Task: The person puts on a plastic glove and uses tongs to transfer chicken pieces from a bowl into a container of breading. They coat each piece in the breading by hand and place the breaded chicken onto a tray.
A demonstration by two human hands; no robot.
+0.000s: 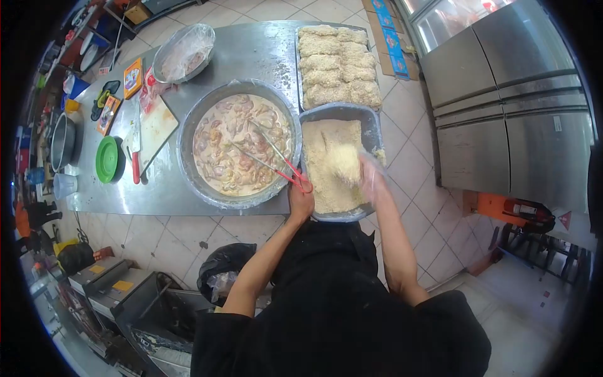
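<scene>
My left hand [301, 202] is closed around the red handles of metal tongs [276, 151]. The tongs' tips reach into a large round basin [183, 164] of raw meat pieces [235, 138] in a pale, creamy liquid. On the right, my right hand [374, 178], in a clear plastic glove, is over a grey rectangular tub [375, 129] of breadcrumbs [323, 188]. A blurred pale mass of crumbs [344, 162] lies at its fingertips. Whether a piece is inside that mass I cannot make out, and motion smears the fingers.
Behind the tub, a tray [299, 75] holds rows of crumb-coated pieces [339, 63]. Leftward on the steel table [245, 38] are a plastic-covered bowl [210, 47], a cutting board [160, 132], a red-handled knife [135, 160] and a green plate [108, 159]. A black-bagged bin [229, 257] stands below.
</scene>
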